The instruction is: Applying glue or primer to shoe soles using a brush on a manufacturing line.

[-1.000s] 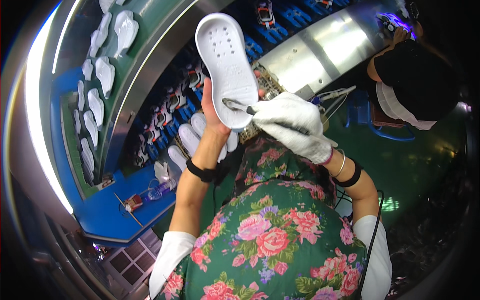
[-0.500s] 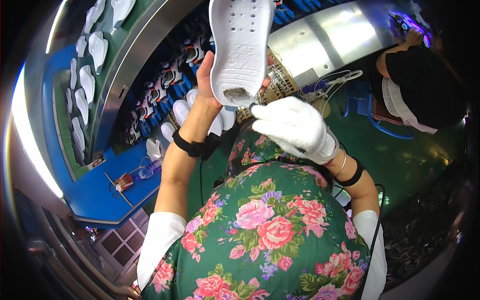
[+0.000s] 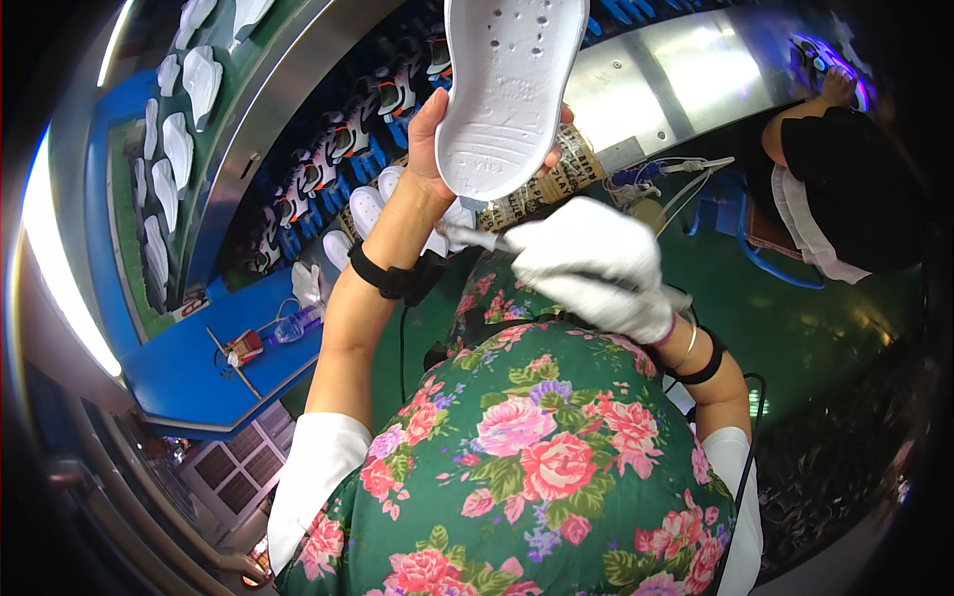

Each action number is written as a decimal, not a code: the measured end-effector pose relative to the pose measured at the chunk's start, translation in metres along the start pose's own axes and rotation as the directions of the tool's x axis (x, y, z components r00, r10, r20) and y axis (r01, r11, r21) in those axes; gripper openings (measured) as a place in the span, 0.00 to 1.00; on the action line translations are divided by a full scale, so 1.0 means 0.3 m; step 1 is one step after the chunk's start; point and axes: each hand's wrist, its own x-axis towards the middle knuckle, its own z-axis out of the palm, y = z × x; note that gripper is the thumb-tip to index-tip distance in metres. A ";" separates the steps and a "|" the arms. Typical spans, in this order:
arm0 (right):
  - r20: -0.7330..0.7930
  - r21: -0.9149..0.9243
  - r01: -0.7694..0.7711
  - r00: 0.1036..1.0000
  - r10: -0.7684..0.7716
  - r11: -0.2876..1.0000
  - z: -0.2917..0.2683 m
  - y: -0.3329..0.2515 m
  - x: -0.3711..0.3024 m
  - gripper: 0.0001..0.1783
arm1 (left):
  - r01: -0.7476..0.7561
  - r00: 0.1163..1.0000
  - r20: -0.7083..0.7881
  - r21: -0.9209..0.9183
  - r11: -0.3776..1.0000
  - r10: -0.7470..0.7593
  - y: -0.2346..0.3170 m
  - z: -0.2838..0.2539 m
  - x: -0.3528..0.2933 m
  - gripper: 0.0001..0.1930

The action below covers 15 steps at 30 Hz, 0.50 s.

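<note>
My bare left hand is closed round a white foam shoe sole, with the thumb along its left edge and fingertips showing at its right. The sole stands nearly upright, its face with small holes and grooves turned to me. In a white glove, my right hand is closed on a small brush, blurred by motion. The brush's pale tip lies just below the sole's heel end, apart from it. Behind my left wrist sit several white soles, partly hidden by the arm.
Shoe uppers on blue holders line the curved conveyor, beside its metal edge. At left, a blue table carries a purple-capped bottle; more white soles lie on a green belt. A person in black sits at the right.
The brush has come off the heel of the sole and moved down and left of it. My left hand has shifted the sole slightly right and up.
</note>
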 end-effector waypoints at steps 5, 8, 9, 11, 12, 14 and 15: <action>-0.191 -0.083 -0.108 0.977 0.090 0.991 -0.011 0.035 0.018 0.09 | -0.045 0.993 -0.106 -0.023 0.999 0.042 0.010 0.003 0.027 0.52; 0.012 0.275 -0.351 0.932 0.362 0.895 -0.012 0.031 0.004 0.09 | -0.024 0.997 -0.083 -0.205 0.978 0.007 -0.016 -0.046 0.004 0.48; -0.082 0.329 -0.324 0.926 0.369 0.887 -0.018 0.046 0.006 0.09 | -0.023 1.000 -0.008 -0.297 0.954 0.021 -0.022 -0.055 0.003 0.47; -0.203 0.175 -0.290 0.925 0.323 0.941 -0.069 0.058 0.038 0.09 | -0.060 0.989 -0.150 -0.391 0.918 0.001 -0.051 -0.010 0.000 0.42; -0.185 -0.069 -0.176 0.969 0.161 0.982 -0.108 0.070 0.062 0.10 | -0.134 0.925 -0.381 -0.372 0.918 -0.019 -0.065 0.044 -0.006 0.39; -0.116 -0.304 0.004 0.992 -0.041 0.953 -0.173 0.084 0.118 0.10 | -0.104 0.936 -0.348 -0.419 0.902 -0.054 -0.121 -0.014 -0.032 0.38; -0.166 -0.406 -0.001 0.984 -0.072 0.914 -0.187 0.097 0.138 0.10 | -0.046 0.973 -0.225 -0.409 0.911 -0.052 -0.146 -0.012 -0.038 0.38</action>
